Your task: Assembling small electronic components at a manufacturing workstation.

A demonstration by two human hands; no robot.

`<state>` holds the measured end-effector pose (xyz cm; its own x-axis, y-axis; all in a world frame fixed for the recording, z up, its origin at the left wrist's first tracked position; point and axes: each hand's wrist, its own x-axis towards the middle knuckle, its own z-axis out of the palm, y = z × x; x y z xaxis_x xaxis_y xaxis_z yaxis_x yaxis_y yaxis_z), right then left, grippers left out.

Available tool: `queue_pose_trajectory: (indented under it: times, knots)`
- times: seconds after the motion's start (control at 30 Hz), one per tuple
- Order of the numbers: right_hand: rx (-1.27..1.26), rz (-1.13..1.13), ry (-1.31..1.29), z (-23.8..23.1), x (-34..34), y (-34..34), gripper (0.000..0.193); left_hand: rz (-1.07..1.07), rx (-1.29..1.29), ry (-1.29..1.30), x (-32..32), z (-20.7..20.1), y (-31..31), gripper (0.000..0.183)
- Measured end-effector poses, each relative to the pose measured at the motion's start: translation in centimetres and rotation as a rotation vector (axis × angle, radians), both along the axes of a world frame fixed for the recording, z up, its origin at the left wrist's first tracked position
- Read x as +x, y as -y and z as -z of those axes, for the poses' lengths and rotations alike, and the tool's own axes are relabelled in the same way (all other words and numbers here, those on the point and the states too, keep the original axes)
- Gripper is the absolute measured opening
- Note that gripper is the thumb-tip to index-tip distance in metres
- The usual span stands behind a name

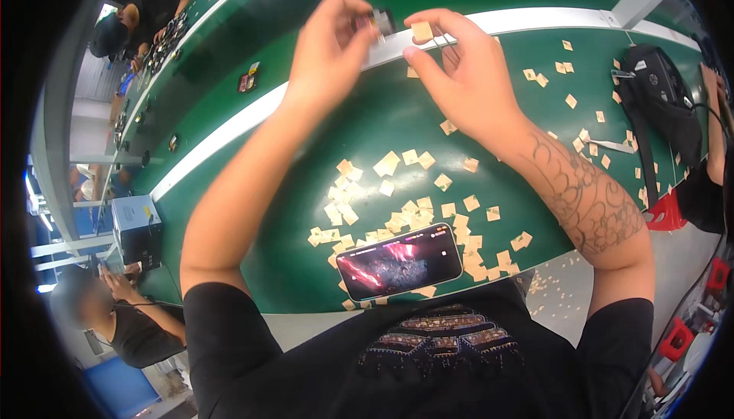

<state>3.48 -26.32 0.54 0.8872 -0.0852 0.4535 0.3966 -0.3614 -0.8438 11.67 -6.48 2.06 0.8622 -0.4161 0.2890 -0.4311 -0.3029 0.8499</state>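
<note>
My left hand is closed around a small dark device with a pale, metallic-looking part, slightly blurred, above the white rail. Close by on its right, my right hand has a small tan square between its thumb and index fingertip. Thin metal prongs, apparently tweezers, lie inside that same hand, their rear end hidden by the fingers. Below the hands, many similar tan squares are scattered over the green table. A phone with a lit screen lies on some of them near the table's front edge.
Beyond the white rail runs a green belt carrying small dark devices. A black bag and pale tweezers lie at the right. Other people sit at the left and far left; another person's arm is at the right.
</note>
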Motion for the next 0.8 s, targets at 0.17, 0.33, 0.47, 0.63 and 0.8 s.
queue_pose_trajectory:
  times: [0.17,0.33,0.47,0.63,0.8]
  knots:
    - [-0.082,-0.049,-0.040,1.4,0.5,0.4,0.034,-0.102,0.628,0.156,7.7,-1.8,3.0,0.030]
    - [-0.071,-0.102,0.058,2.5,1.1,0.1,0.025,-0.003,0.833,0.398,11.0,-0.5,0.5,0.031]
    - [-0.136,-0.127,0.155,2.6,1.3,1.0,0.021,0.134,0.744,0.420,10.3,0.3,-5.9,0.049]
    - [-0.297,-0.212,-0.137,0.5,0.7,0.7,0.020,0.043,0.538,0.245,7.6,2.5,-9.0,0.053]
    - [-0.311,-0.150,-0.149,1.0,1.2,0.7,0.023,-0.088,0.540,0.303,9.2,2.9,-6.8,0.050]
